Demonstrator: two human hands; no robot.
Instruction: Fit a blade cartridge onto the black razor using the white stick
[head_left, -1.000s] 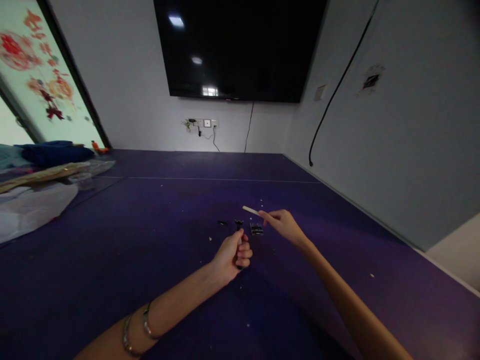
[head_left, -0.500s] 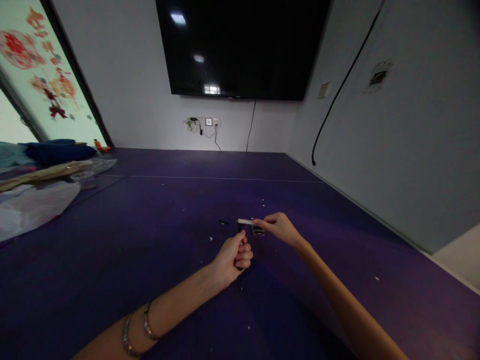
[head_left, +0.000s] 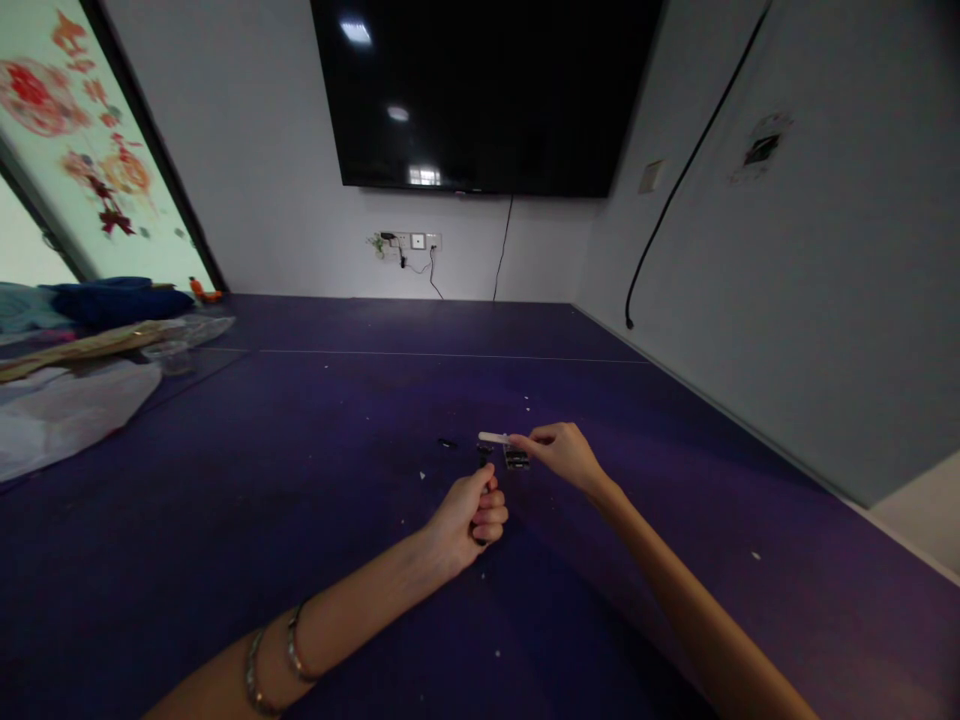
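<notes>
Beside a dark tray (head_left: 517, 460) (contents unclear), left fingers (head_left: 491, 516) tight round a tool (head_left: 484, 455), right fingers (head_left: 525, 442) round a white stick (head_left: 492, 437).

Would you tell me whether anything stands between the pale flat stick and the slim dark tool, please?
Nothing visible does: the pale flat stick in the right grip is close to the slim dark tool in the left grip. The small black rectangular item lies to the tool's right.

Illumination is dim. The TV (head_left: 487, 95) shows glare spots. Left of the TV, the glass (head_left: 52, 150) is bright. Below the TV, the purple surface (head_left: 225, 480) is dark; fine detail is soft.
</notes>
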